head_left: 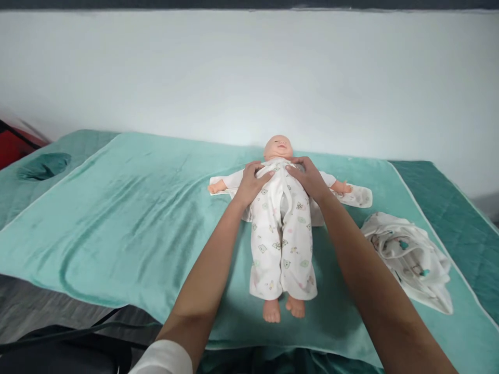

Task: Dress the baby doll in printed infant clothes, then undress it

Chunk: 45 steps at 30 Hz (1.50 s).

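A baby doll [279, 147] lies on its back, head toward the wall and arms spread. White printed baby trousers [265, 244] cover its legs and reach up over its chest, with bare feet showing below the hems. Beneath the doll a white baby top [360, 196] is laid out, its sleeves under the arms. At the left side of the chest, my left hand [252, 183] is closed on the upper trousers, thumb on the cloth. My right hand [310, 179] grips the opposite side likewise. Some fingertips are hidden in the fabric.
A crumpled white printed cloth [409, 257] lies right of the doll. The padded table has a green cover [148, 218] and a round hole [44, 166] at its left end. A white wall [195, 72] stands behind. Something black [70, 348] sits below the table's front left edge.
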### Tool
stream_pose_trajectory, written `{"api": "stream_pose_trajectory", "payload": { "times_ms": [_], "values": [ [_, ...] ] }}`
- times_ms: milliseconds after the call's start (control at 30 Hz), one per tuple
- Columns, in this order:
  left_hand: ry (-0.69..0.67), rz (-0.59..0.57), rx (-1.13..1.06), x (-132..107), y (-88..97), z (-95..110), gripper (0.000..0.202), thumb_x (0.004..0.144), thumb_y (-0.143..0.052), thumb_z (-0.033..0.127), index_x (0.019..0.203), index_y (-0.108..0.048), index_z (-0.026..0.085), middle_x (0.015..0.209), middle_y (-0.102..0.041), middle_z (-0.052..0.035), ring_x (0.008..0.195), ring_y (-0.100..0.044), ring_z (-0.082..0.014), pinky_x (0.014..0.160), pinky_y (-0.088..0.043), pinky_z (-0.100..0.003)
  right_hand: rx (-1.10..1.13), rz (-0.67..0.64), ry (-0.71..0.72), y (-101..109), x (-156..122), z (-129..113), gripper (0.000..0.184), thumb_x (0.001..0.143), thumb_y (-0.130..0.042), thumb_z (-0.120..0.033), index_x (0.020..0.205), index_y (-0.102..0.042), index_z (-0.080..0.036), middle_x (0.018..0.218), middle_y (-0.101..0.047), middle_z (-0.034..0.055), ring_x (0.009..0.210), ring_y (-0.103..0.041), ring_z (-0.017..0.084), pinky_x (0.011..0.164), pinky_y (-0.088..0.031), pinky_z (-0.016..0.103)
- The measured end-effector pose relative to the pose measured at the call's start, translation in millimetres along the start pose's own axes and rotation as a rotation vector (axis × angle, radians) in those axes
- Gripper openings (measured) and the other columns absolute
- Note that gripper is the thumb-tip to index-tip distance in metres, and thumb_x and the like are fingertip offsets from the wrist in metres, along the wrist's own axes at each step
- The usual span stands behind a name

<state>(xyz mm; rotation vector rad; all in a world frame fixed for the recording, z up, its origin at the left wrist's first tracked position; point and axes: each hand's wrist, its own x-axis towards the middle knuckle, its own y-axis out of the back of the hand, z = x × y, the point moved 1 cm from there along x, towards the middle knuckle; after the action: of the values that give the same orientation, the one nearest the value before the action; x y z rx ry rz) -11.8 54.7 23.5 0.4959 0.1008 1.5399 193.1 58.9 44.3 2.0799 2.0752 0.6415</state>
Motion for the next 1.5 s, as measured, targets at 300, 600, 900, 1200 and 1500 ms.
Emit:
{"api": "stream_pose_trajectory", "payload": {
  "times_ms": [300,600,900,1200,1500],
  "values": [
    [-0.408,-0.013,0.405,-11.9,0.4,15.5,0.023,0.090,-0.065,0.040,0.098,-0.056,0.021,0.123,-0.058,-0.0094,0.119,-0.051,-0.0246,0.104,-0.042,-0.039,-0.120,-0.064,0.297,-5.8,0.0,-7.3,0.043,0.078,-0.070,-0.057,0.099,-0.054,-0.024,0.125,-0.055,0.0093,0.129,-0.045,0.026,0.114,-0.031,0.044],
    [-0.510,0.002,0.705,-22.0,-4.5,18.2,0.020,0.100,-0.046,0.035,0.091,-0.056,0.021,0.092,-0.064,-0.0097,0.096,-0.057,-0.0279,0.086,-0.041,-0.039,-0.181,-0.050,0.312,1.1,-25.8,-8.1,0.043,0.089,-0.058,-0.060,0.068,-0.058,-0.022,0.128,-0.052,0.0082,0.128,-0.042,0.029,0.115,-0.026,0.050],
    [-0.369,0.068,0.733,-24.2,-0.1,4.0,0.014,0.095,-0.052,0.035,0.095,-0.060,0.023,0.091,-0.067,-0.0072,0.090,-0.060,-0.0266,0.082,-0.041,-0.038,0.008,0.084,0.052,32.0,-94.7,27.9,0.044,0.088,-0.058,-0.055,0.061,-0.048,-0.021,0.080,-0.054,0.0018,0.078,-0.051,0.018,0.080,-0.044,0.033],
    [-0.337,0.107,0.414,-49.6,5.0,6.8,0.014,0.084,-0.058,0.016,0.073,-0.053,0.023,0.087,-0.062,-0.0029,0.090,-0.055,-0.0202,0.084,-0.046,-0.035,-0.065,-0.147,-0.066,26.7,-96.8,33.5,0.046,0.075,-0.066,-0.064,0.066,-0.050,-0.021,0.064,-0.042,-0.0044,0.065,-0.037,0.013,0.060,-0.030,0.026],
    [-0.366,0.124,0.292,-122.5,9.2,14.4,0.025,0.091,-0.059,0.028,0.068,-0.051,0.022,0.074,-0.058,-0.0005,0.077,-0.053,-0.0174,0.078,-0.046,-0.035,-0.262,0.065,0.045,20.9,-101.9,33.9,0.042,0.079,-0.061,-0.049,0.056,-0.040,-0.021,0.056,-0.038,-0.0047,0.059,-0.035,0.012,0.059,-0.027,0.028]
  ]
}}
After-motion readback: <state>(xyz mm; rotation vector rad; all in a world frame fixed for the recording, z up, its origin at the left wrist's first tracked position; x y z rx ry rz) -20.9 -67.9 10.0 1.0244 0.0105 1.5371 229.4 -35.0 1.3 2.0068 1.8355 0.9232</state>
